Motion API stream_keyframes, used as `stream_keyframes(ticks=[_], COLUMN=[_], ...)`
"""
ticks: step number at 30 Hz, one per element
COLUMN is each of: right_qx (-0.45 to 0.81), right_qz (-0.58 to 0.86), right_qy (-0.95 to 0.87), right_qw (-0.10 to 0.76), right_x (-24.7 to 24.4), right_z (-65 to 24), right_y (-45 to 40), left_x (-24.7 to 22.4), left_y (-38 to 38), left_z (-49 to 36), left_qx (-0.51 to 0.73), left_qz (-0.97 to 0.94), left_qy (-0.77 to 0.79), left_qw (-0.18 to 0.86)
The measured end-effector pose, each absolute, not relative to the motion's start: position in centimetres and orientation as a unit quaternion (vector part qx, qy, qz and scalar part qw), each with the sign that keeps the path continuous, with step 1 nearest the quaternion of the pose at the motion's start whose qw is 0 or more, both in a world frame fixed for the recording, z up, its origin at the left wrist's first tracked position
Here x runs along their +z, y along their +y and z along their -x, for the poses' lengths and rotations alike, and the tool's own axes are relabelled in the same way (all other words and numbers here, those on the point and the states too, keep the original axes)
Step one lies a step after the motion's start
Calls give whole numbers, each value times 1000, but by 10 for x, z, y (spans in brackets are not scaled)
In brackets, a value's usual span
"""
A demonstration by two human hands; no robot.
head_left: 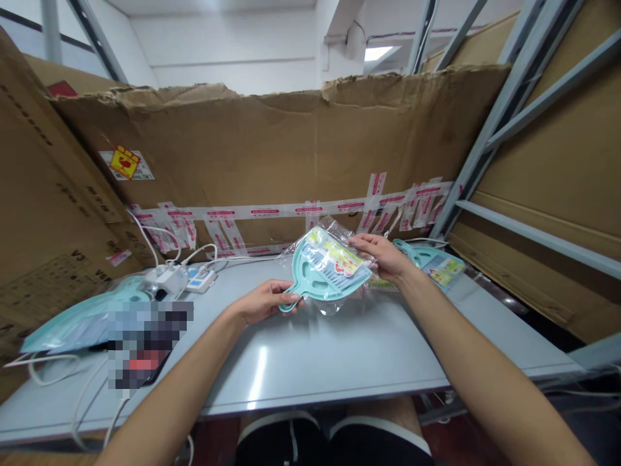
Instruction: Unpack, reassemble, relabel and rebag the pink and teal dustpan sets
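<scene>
Over one table, left hand fingers pinch one teal dustpan, right hand fingers grip its clear bag; left carton reads "V3".

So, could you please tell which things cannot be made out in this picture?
All in the head view:
Label print on the held teal dustpan: too small and blurred.
Teal package at right: partly hidden by the right forearm.
Dark object at left: its face is covered by pixelation.
Left forearm: cut off by the bottom edge.
</scene>
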State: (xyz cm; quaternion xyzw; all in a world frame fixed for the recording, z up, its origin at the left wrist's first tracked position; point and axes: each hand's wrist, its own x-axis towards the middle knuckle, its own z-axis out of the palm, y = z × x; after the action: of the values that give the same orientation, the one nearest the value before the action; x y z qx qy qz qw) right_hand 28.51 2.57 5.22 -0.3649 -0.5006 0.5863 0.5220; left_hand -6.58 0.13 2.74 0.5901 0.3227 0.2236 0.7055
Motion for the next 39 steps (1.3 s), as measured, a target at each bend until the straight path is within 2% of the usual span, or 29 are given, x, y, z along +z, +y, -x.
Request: stream_keyframes(ticks=[9, 17, 28, 39], right_qx=[591, 544, 600, 620], right_qz=[378, 396, 376, 365], right_qy=[-501, -499, -525, -507], right_qw=[507, 547, 472, 475], right_x=[52, 52, 51, 47], right_z=[-284, -285, -292, -293], right_y=[26, 28, 24, 27], left_x=[32, 31, 31, 21], left_y=[-1, 1, 0, 6], left_z=[65, 64, 64, 68], left_qx=[241, 255, 255, 262], left_qz=[-606, -614, -635, -636], left_qy=[340, 339, 344, 344], left_qw=[677, 666, 643, 639])
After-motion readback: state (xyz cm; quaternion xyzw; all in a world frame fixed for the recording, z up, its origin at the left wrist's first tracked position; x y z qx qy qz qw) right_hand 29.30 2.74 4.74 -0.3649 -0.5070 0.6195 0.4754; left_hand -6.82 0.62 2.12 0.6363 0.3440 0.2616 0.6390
